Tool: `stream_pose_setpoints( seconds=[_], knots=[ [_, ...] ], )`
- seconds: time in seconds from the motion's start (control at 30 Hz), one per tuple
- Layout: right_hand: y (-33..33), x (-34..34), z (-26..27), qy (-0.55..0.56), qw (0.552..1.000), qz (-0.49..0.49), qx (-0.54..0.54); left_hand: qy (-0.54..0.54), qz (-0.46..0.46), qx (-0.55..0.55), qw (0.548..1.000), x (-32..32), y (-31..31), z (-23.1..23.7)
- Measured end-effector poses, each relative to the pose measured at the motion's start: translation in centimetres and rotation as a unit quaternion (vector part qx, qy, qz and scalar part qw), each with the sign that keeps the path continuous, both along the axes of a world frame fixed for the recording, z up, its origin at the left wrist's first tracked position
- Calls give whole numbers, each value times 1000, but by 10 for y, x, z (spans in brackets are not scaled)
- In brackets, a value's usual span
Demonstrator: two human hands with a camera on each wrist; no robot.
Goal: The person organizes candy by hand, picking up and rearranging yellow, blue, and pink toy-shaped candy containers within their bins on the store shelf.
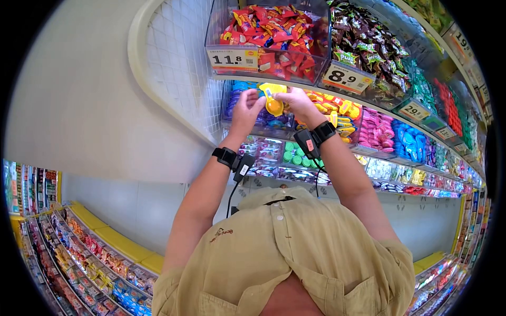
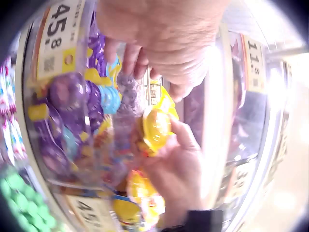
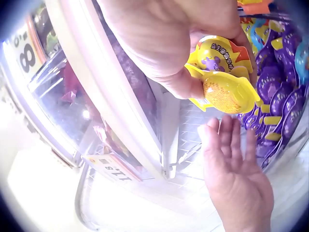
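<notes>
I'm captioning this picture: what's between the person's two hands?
In the head view, yellow packaging sits between the left hand and the right hand, which grips it.

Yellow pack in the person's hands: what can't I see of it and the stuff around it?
Head view: writing on the yellow pack is too small to read.
Right wrist view: the right hand hides part of the pack.
Head view: the left hand covers some purple packs.
Left wrist view: the bottom edge cuts off the black strap.
</notes>
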State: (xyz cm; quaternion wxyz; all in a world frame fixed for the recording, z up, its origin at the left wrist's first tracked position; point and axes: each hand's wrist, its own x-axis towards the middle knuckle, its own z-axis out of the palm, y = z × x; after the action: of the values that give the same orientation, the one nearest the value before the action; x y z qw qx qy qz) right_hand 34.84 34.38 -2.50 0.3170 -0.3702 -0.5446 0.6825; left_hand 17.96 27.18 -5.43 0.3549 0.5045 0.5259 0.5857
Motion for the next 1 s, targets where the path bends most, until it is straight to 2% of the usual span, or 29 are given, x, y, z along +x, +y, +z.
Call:
stream_pose_setpoints(
  seconds=[0.03, 0.13, 0.27, 0.3, 0.4, 0.43, 0.47, 0.53, 0.57, 0.67, 0.7, 0.8, 1.0],
  knots=[
    [-2, -3, -1, 41, 999, -10, -2, -96, -65, -56, 992, 5, 0, 5],
    [-12, -15, 1, 141, 989, -47, -29, -182, -176, -132, 958, 17, -10, 20],
    [-24, 0, 13, 144, 984, -91, -44, -178, -140, -112, 967, 8, -5, 18],
    [-23, 4, 12, 149, 984, -95, -33, -155, -112, -114, 975, 7, -5, 22],
    [-33, 22, 14, 176, 979, -97, -36, -7, -101, -120, 988, -2, 1, 13],
    [-37, 28, 16, 167, 981, -92, -36, 137, -83, -39, 986, -4, 7, 3],
    [-42, 35, 18, 158, 983, -87, -36, 193, -97, -30, 976, -6, 9, -10],
    [-52, 48, 19, 163, 982, -86, -43, 303, -126, -12, 945, 5, 0, 10],
    [-58, 54, 20, 177, 979, -89, -49, 304, -136, -40, 942, 10, 0, 10],
    [-65, 73, 13, 191, 974, -102, -62, 400, -151, -9, 904, 19, 4, 2],
    [-70, 79, 16, 190, 973, -110, -69, 404, -173, -32, 898, 20, 5, 0],
    [-75, 100, 7, 182, 972, -128, -75, 457, -185, 5, 870, 14, 12, -20],
    [-87, 123, -11, 154, 975, -141, -69, 457, -174, 12, 872, 13, 15, -5]
  ],
)
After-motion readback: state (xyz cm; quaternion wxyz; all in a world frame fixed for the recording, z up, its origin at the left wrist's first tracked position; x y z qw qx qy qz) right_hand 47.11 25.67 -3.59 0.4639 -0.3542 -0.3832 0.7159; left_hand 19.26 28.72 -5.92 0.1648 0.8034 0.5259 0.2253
